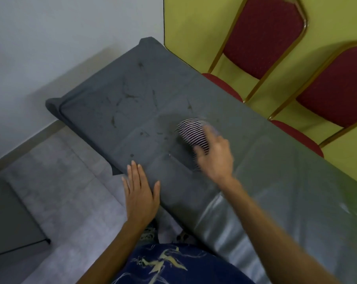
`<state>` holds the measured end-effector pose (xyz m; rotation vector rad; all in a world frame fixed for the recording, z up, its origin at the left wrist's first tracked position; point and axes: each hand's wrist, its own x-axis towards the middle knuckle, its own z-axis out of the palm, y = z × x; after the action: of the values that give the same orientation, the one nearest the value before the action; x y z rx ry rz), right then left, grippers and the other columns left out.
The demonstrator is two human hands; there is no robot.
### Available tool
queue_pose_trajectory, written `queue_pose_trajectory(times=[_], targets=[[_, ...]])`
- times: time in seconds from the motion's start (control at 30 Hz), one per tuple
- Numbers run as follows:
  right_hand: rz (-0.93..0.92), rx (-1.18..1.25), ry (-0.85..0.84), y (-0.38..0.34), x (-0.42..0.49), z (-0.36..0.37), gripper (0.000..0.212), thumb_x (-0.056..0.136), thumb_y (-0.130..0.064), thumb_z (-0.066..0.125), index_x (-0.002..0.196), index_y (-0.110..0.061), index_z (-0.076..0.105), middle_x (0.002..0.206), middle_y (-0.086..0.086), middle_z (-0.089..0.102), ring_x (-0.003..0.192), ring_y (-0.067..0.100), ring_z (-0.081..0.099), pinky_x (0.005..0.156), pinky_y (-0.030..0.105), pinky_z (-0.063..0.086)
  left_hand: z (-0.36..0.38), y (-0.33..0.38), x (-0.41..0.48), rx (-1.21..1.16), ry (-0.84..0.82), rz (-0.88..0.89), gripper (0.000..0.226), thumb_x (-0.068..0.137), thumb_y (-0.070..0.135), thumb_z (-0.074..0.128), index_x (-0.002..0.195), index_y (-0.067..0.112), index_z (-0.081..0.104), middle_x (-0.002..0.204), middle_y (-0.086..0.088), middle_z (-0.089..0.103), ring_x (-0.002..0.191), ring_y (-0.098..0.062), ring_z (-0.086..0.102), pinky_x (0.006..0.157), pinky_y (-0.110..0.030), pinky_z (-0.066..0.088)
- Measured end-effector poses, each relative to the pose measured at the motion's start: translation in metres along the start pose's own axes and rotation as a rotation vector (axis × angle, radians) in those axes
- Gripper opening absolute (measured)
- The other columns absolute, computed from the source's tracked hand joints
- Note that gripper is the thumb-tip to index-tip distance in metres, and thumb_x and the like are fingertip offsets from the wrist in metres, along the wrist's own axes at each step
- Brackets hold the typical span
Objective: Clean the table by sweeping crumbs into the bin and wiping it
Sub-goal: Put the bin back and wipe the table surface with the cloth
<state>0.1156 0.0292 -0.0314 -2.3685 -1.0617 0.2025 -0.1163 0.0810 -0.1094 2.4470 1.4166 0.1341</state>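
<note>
A long table under a grey cover (265, 160) runs from the far left corner to the near right. My right hand (215, 156) is shut on a black-and-white striped cloth (192, 131), pressed onto the cover near the table's middle; both are blurred by motion. Dark smears and small crumbs (130, 97) dot the cover beyond and to the left of the cloth. My left hand (140, 193) lies flat with fingers apart on the near edge of the table, holding nothing. No bin is in view.
Two red-cushioned chairs with gold frames (265, 37) (333, 95) stand along the far side against a yellow wall. A white wall meets the table's far end. Grey tiled floor (67, 191) lies to the left, with a dark flat object (11, 220) at the left edge.
</note>
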Motion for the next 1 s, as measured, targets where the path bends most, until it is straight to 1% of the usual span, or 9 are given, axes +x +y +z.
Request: queue_pose_trajectory(times=[0.17,0.27,0.43,0.5,0.57,0.63,0.73,0.87,1.0], targets=[[-0.334,-0.070,-0.245,-0.068,-0.065,0.051,0.062,0.083,-0.039,0.046,0.144,-0.029,0.045,0.117,0.010,0.058,0.101,0.032,0.051,0.082,0.046,0.048,-0.003,-0.013,-0.004,-0.040,-0.027,0.046,0.068,0.101,0.049,0.020,0.150,0.003,0.029,0.159,-0.017,0.026,0.152,-0.029,0.008,0.122,-0.054,0.011],[-0.383,-0.128,-0.204,-0.038,-0.040,0.044,0.062,0.081,-0.033,0.056,0.142,-0.031,0.047,0.114,0.008,0.060,0.098,0.032,0.054,0.077,0.044,0.049,-0.001,-0.012,-0.004,-0.005,-0.037,0.027,0.071,0.101,0.047,0.024,0.155,0.002,0.014,0.164,-0.015,0.008,0.153,-0.027,-0.002,0.123,-0.051,0.008],[-0.056,-0.250,-0.059,0.032,0.034,0.011,0.066,0.081,-0.028,0.068,0.143,-0.025,0.048,0.110,0.020,0.062,0.099,0.041,0.055,0.082,0.047,0.051,-0.007,-0.011,-0.005,0.007,-0.065,0.031,0.074,0.101,0.051,0.026,0.155,0.001,0.013,0.165,-0.014,0.004,0.153,-0.027,0.000,0.122,-0.052,0.010],[0.117,-0.187,-0.041,0.033,0.051,0.003,0.066,0.083,-0.027,0.070,0.144,-0.023,0.046,0.114,0.022,0.062,0.105,0.043,0.053,0.086,0.048,0.049,-0.013,-0.017,-0.002,-0.059,-0.065,-0.005,0.080,0.098,0.056,0.026,0.156,0.004,0.008,0.165,-0.011,0.000,0.153,-0.025,-0.003,0.123,-0.052,0.008],[0.152,-0.098,-0.002,0.010,0.048,0.008,0.066,0.082,-0.027,0.072,0.144,-0.022,0.048,0.121,0.020,0.062,0.110,0.042,0.053,0.091,0.048,0.048,-0.022,-0.028,0.008,-0.149,-0.061,-0.074,0.090,0.093,0.065,0.027,0.156,0.006,-0.001,0.165,-0.007,-0.008,0.152,-0.022,-0.009,0.123,-0.049,0.001],[0.022,-0.014,0.017,-0.030,0.030,0.025,0.066,0.080,-0.027,0.073,0.142,-0.021,0.050,0.126,0.016,0.062,0.111,0.040,0.055,0.094,0.045,0.048,-0.030,-0.040,0.023,-0.163,-0.054,-0.089,0.101,0.086,0.073,0.028,0.155,0.007,-0.004,0.164,-0.007,-0.012,0.152,-0.022,-0.012,0.122,-0.045,-0.008],[-0.193,0.037,-0.105,-0.094,-0.009,0.067,0.065,0.079,-0.030,0.072,0.140,-0.025,0.050,0.123,0.011,0.063,0.107,0.035,0.055,0.090,0.044,0.051,-0.038,-0.053,0.041,-0.126,-0.074,-0.014,0.110,0.078,0.077,0.035,0.156,0.006,0.001,0.165,-0.008,-0.006,0.152,-0.021,-0.012,0.119,-0.041,-0.014],[-0.313,-0.086,-0.215,-0.130,-0.027,0.101,0.066,0.078,-0.025,0.069,0.141,-0.026,0.048,0.114,0.011,0.058,0.105,0.033,0.052,0.082,0.047,0.050,-0.037,-0.061,0.046,-0.139,-0.065,0.036,0.101,0.073,0.069,0.043,0.151,0.006,0.027,0.158,-0.014,0.028,0.150,-0.030,0.016,0.122,-0.054,0.003],[-0.379,-0.159,-0.203,-0.095,0.001,0.084,0.069,0.074,-0.027,0.070,0.140,-0.030,0.050,0.108,0.009,0.060,0.101,0.033,0.054,0.079,0.043,0.049,-0.030,-0.061,0.045,-0.083,-0.079,0.043,0.110,0.080,0.080,0.035,0.156,0.005,0.007,0.165,-0.012,0.002,0.153,-0.025,-0.003,0.122,-0.048,0.000]])
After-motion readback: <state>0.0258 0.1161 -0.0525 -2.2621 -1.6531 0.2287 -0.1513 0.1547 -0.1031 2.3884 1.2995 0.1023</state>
